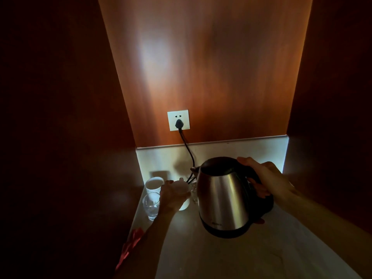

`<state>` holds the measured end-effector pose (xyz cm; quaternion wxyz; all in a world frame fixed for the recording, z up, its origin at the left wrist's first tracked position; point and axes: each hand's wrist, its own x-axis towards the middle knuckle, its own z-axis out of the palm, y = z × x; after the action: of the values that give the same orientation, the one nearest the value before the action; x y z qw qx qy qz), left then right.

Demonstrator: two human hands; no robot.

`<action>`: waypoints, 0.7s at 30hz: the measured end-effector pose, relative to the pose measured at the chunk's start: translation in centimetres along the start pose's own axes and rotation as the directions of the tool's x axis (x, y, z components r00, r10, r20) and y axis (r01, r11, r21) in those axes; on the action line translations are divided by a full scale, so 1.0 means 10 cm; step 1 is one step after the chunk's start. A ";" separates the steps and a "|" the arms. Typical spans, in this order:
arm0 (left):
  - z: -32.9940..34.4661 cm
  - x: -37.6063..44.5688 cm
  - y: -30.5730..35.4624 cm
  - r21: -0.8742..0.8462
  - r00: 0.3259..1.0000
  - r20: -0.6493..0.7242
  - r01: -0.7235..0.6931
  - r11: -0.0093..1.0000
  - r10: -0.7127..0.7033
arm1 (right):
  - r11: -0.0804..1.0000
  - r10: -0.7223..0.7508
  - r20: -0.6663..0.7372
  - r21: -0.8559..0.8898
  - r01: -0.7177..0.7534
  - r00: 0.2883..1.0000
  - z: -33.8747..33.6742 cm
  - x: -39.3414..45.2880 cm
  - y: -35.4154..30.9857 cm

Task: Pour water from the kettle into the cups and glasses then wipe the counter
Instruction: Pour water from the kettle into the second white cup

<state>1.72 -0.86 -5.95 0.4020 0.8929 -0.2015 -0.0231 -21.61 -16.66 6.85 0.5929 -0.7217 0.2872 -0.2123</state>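
Nearest me, my right hand (263, 178) had its fingers clamped round the black handle of the steel kettle (223, 196), which hung tilted just above the pale desk (231, 256) with its spout toward the far left. My left hand (173, 196) was wrapped on a white cup (184, 195), with a clear glass (151, 205) and another white cup (154, 185) just beside it. I judged the kettle heavy and sloshing, its polished body slippery, so the handle was the hold; the glass looked fragile.

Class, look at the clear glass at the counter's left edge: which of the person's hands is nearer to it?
Left. The left hand grips a white cup beside the clear glass; the right hand holds the kettle handle, farther right.
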 end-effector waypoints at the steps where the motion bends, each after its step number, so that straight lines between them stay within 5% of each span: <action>1: 0.03 0.06 -0.01 0.008 0.999 0.034 0.015 1.000 -0.015 | 1.000 0.002 0.000 -0.002 -0.002 1.000 0.01 0.02 0.00; 8: 0.18 0.36 -0.14 -0.090 0.983 0.132 0.137 0.987 -0.124 | 0.999 0.027 -0.019 0.044 -0.026 0.999 0.04 0.18 0.02; 14: 0.29 0.58 -0.29 0.079 0.990 0.127 0.047 0.996 -0.057 | 0.999 0.017 -0.011 0.048 -0.016 1.000 0.04 0.27 0.04; 21: 0.10 0.43 -0.15 -0.057 0.975 0.201 0.107 0.993 -0.094 | 0.998 -0.010 0.019 0.060 0.009 1.000 0.08 0.31 0.04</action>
<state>5.96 -2.32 -7.25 0.4083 0.8811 -0.1942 -0.1389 -18.80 -18.22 6.19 0.6158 -0.7072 0.2715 -0.2166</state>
